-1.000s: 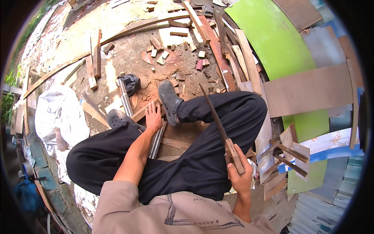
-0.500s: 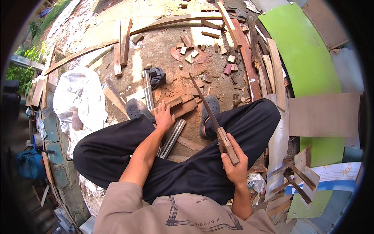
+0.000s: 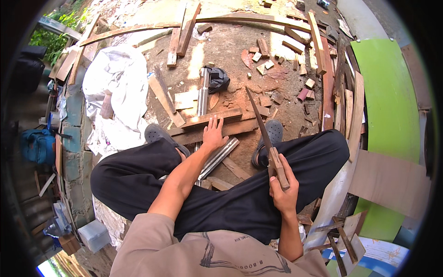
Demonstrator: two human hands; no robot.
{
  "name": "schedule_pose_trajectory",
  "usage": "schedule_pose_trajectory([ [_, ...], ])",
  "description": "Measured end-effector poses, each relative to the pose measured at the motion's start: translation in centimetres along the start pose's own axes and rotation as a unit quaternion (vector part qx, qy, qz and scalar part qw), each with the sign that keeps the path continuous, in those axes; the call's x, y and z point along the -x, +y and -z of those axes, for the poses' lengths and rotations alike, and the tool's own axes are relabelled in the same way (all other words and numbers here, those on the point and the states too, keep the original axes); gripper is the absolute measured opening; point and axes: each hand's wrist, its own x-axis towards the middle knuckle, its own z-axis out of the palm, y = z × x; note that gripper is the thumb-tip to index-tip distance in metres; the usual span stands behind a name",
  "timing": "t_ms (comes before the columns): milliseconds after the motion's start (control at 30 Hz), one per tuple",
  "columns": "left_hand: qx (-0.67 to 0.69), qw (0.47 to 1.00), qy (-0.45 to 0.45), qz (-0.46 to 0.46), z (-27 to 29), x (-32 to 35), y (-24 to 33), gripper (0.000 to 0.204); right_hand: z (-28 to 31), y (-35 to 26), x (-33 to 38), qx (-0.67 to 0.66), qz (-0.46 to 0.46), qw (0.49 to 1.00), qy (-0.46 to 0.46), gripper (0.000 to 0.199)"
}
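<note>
My right hand (image 3: 283, 194) is wrapped round the wooden handle of a handsaw (image 3: 260, 119), whose dark, narrow blade points forward, its tip raised past the boards. My left hand (image 3: 214, 134) lies with its fingers stretched out on a brown wooden board (image 3: 240, 127); a narrower wooden strip (image 3: 196, 120) lies along the board's far side, by the fingertips. Beneath the boards a striped grey-white bar (image 3: 220, 157) slants between my feet, and a similar bar (image 3: 203, 94) extends beyond them. The saw's blade is apart from the wood.
Several wood offcuts (image 3: 263, 67) lie scattered ahead. A black plastic bag (image 3: 218, 81) sits beyond the boards. To the left are a white sack (image 3: 117, 78) and a block wall (image 3: 72, 138); to the right, long planks (image 3: 327, 92) and a green panel (image 3: 392, 92). Clogs (image 3: 273, 132) flank the work.
My view has swung, shifting the scene to the right and turning it slightly. The left hand's fingers, earlier bent over the wood, now lie flatter and spread. The right hand still holds the saw.
</note>
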Motion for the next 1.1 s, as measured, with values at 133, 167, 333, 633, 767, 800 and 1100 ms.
schedule_pose_trajectory([
  [133, 0.017, 0.997, 0.081, 0.004, -1.0, 1.2, -0.7, 0.096, -0.6, 0.0, -0.5, 0.015, -0.020, 1.000, -0.015, 0.060],
  [167, 0.018, 0.991, 0.132, 0.003, -1.5, 1.2, -1.3, 0.095, -0.8, 0.1, -0.8, 0.024, -0.018, 0.999, -0.018, 0.060],
  [333, 0.012, 0.974, 0.225, -0.040, -0.5, 0.4, -3.4, 0.087, -1.5, -0.8, -1.5, 0.020, -0.068, 0.997, -0.022, 0.061],
  [633, 0.040, 0.972, 0.229, -0.025, 1.6, -2.4, -4.4, 0.062, -2.5, -1.2, -2.6, 0.016, -0.090, 0.996, 0.011, 0.063],
  [767, 0.073, 0.961, 0.261, -0.046, 1.1, -2.6, -5.0, 0.054, -2.6, -0.9, -2.5, 0.006, -0.092, 0.996, 0.011, 0.063],
  [800, 0.067, 0.960, 0.268, -0.048, 1.1, -2.6, -4.9, 0.054, -2.6, -0.8, -2.6, 0.012, -0.089, 0.996, 0.012, 0.064],
  [1100, 0.108, 0.961, 0.244, -0.070, 1.0, -3.9, -5.4, 0.053, -2.7, -0.5, -2.6, 0.006, -0.101, 0.995, 0.009, 0.062],
])
